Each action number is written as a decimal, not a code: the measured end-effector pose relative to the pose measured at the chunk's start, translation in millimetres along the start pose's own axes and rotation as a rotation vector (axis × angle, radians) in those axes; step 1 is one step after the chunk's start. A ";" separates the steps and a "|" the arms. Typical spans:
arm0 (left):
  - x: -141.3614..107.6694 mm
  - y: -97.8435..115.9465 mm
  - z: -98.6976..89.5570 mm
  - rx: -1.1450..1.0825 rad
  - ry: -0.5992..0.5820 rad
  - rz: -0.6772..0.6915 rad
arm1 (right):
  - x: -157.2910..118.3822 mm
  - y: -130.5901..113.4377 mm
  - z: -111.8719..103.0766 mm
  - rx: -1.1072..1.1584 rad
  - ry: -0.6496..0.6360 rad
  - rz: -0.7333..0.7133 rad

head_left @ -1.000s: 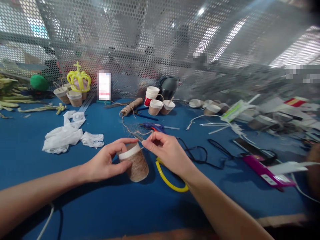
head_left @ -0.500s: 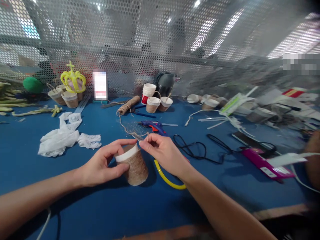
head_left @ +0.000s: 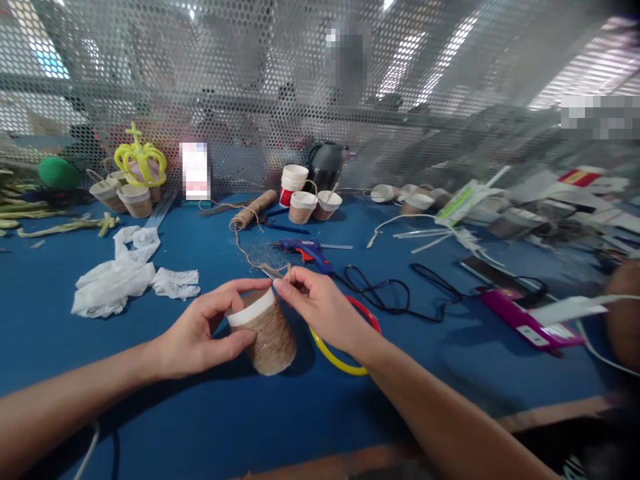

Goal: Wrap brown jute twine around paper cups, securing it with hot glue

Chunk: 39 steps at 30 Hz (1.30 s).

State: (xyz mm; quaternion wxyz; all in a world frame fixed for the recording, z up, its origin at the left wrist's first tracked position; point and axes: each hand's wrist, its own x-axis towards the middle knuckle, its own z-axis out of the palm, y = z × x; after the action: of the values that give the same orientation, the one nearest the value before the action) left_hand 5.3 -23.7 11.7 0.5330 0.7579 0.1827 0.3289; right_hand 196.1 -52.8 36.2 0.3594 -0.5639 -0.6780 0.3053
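Observation:
My left hand [head_left: 207,327] is closed round the white-rimmed end of a twine-covered cup [head_left: 273,340], thumb outside and fingers at the mouth. The cup tilts over the blue table. Just beyond its rim, my right hand [head_left: 317,303] pinches a slim, pointed metal tool [head_left: 271,272], whose kind I cannot make out. A strand of twine [head_left: 243,250] runs from the twine roll [head_left: 253,209] to near the right fingertips. Partly hidden beneath the right hand and forearm lies a red and yellow ring [head_left: 340,363].
Behind the hands lies a blue glue gun [head_left: 307,252] with a black cable [head_left: 415,310]. White cloth scraps [head_left: 117,283] are at left. Small cups [head_left: 303,208] and a yellow crown [head_left: 141,163] stand before the perforated metal screen. A purple power strip [head_left: 530,320] lies right.
The view has shifted slightly, so the background sits a little further left. More of the ring's red part shows beside the right hand. Both hands keep their holds.

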 end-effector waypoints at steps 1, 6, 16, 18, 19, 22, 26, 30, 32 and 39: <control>0.0 0.1 0.0 -0.002 0.002 0.001 | -0.5 0.0 0.6 -0.005 -0.008 0.002; -0.2 0.9 -0.3 -0.015 -0.004 0.026 | -3.3 -0.9 6.7 -0.018 -0.030 0.025; 2.5 -3.2 -2.8 0.059 0.008 0.040 | -4.7 9.6 18.5 -0.001 0.067 0.005; 2.7 -4.7 -3.6 0.108 0.010 0.032 | -4.9 8.3 18.8 -0.033 0.108 0.004; 2.7 -5.2 -3.8 0.129 0.005 0.027 | -5.1 7.2 18.8 -0.059 0.123 0.007; 2.3 -5.6 -3.3 0.161 -0.029 0.010 | -6.0 4.0 19.5 -0.147 0.140 -0.004; 2.9 -5.4 0.4 0.184 -0.015 -0.068 | -6.8 3.8 25.6 -0.243 0.131 -0.029; 4.2 -6.1 3.8 0.198 0.051 -0.107 | -7.7 4.5 33.9 -0.310 0.144 -0.070; 4.4 -6.6 3.9 0.199 0.071 -0.093 | -8.1 3.6 35.7 -0.318 0.143 -0.097; 5.5 -7.8 1.0 0.202 0.043 -0.030 | -6.9 1.4 27.1 -0.344 0.216 -0.223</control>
State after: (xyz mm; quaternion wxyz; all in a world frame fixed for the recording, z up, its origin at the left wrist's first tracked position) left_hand 10.5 -18.1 5.9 0.4549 0.7976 0.2376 0.3169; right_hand 175.1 -59.6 19.0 0.3601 -0.5679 -0.7356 0.0815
